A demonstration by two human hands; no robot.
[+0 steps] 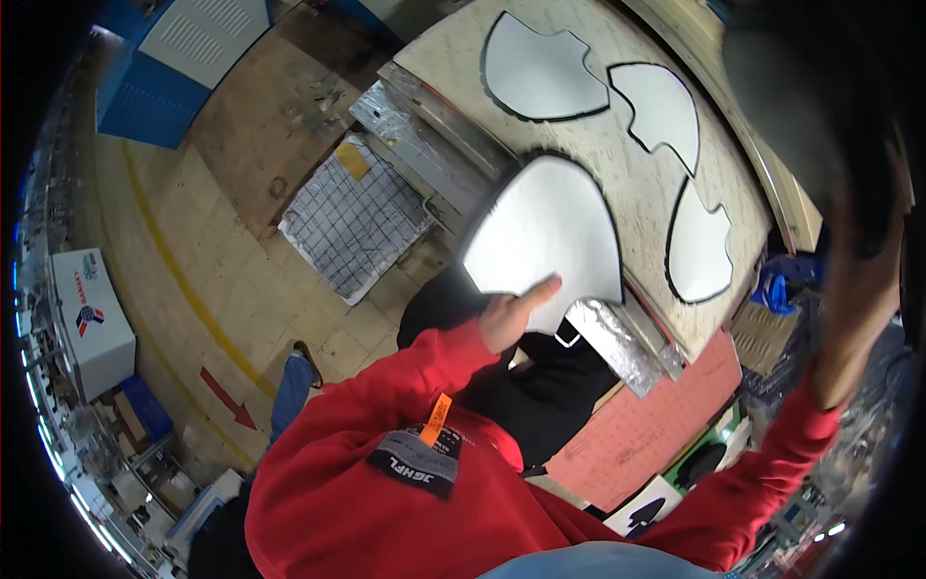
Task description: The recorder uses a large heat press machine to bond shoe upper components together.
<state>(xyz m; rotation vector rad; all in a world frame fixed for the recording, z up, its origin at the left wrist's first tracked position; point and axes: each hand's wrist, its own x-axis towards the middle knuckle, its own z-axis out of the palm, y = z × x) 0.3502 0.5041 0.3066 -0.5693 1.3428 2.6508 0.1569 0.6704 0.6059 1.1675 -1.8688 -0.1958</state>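
Observation:
My left hand point(518, 315) grips the lower edge of a white fan-shaped panel point(550, 227) with a dark, scalloped border, its thumb lying on the white face. The panel is tilted over my lap, beside the worktable point(617, 183). My right hand point(865, 275) is raised at the far right, blurred and partly in shadow. A large dark, blurred shape point(805, 87) lies above and against it; its kind and the fingers are hidden. On the worktable lie a similar white panel point(545, 69), a smaller notched one point(664, 108) and another point(700, 246), each edged in black.
Below the table's near edge are a shiny metal strip point(617, 338) and a red board point(646, 434). A grid-patterned pad point(352, 222) lies left of the table. Blue-and-white cabinets point(183, 68) stand at upper left. A blue bundle point(775, 291) sits right of the table.

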